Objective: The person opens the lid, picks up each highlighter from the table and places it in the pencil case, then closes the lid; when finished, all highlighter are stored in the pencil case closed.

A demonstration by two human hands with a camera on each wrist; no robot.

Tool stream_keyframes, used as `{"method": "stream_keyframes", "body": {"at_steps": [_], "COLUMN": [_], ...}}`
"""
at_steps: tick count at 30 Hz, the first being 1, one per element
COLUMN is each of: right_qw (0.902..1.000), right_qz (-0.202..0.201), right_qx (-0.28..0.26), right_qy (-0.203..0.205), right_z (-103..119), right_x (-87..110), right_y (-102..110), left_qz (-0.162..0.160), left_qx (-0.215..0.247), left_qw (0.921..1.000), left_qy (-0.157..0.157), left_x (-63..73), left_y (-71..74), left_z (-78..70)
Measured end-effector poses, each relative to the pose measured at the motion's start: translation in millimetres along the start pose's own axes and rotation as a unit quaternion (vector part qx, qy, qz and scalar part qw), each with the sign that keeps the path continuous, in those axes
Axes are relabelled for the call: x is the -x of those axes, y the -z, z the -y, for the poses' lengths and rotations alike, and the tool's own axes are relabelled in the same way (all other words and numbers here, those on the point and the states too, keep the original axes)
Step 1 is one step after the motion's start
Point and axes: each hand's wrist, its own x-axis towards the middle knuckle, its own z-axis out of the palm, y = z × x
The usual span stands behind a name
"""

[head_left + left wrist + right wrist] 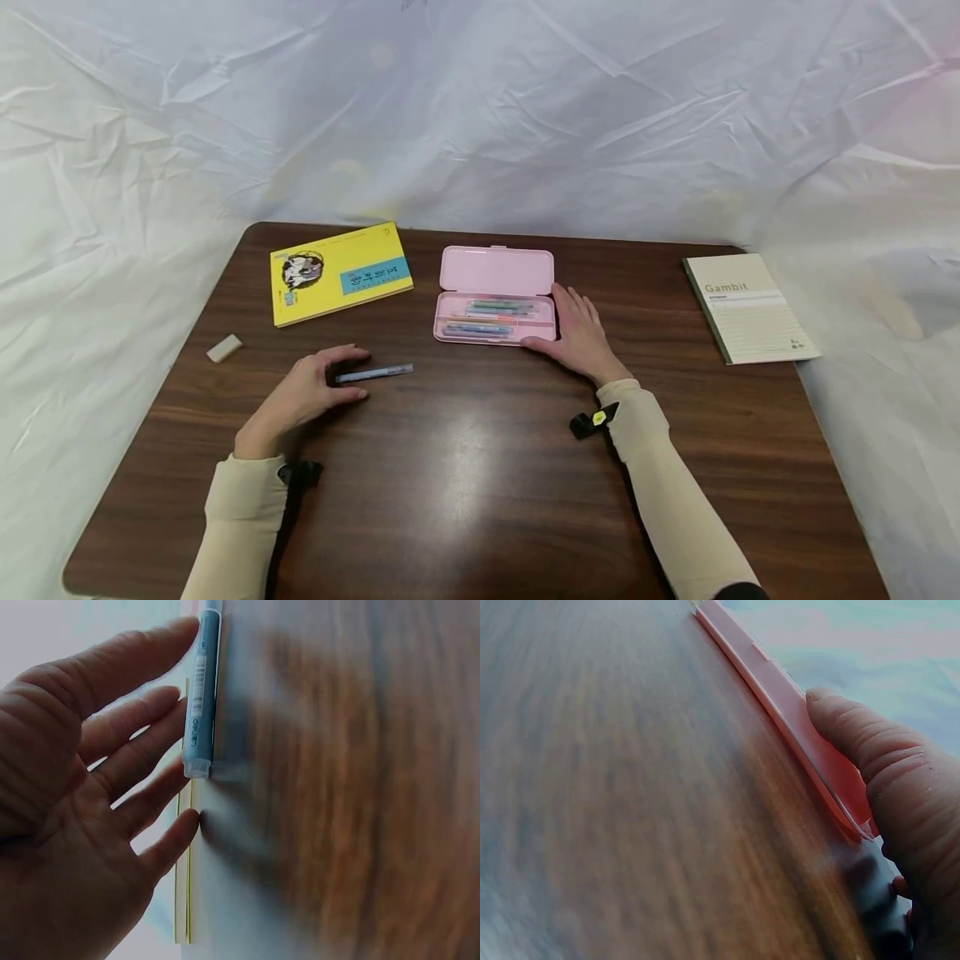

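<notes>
A blue pen (pixel 375 372) with a clear cap lies on the table between the spread thumb and fingers of my left hand (pixel 307 392). In the left wrist view the pen (pixel 199 705) shows a barcode label; the thumb tip is close to it, and whether it touches cannot be told. At the table's middle back stands an open pink pencil case (pixel 497 271), its lid tipped back and several pens and pencils inside. My right hand (pixel 581 333) holds the case's right end, thumb at the front wall, fingers at the far right side. The right wrist view shows the thumb (pixel 862 739) against the pink wall.
A yellow book (pixel 330 296) lies at the back left of the brown table (pixel 465 500). Left of my left hand is a white eraser (pixel 223 348). A cream notebook (pixel 750 312) lies at the right edge. White sheeting (pixel 480 125) hangs behind the table.
</notes>
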Motion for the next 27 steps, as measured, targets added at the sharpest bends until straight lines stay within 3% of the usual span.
{"method": "stream_keyframes", "body": {"at_steps": [27], "right_qw": [1.0], "right_qz": [0.0], "right_qx": [-0.003], "right_qy": [0.002], "right_z": [2], "right_x": [0.1], "right_y": [2], "left_qz": [-0.059], "left_qx": [-0.042], "left_qw": [0.9973], "left_qy": [0.004], "left_x": [-15.9], "left_y": [-9.5], "left_z": [-3.8]}}
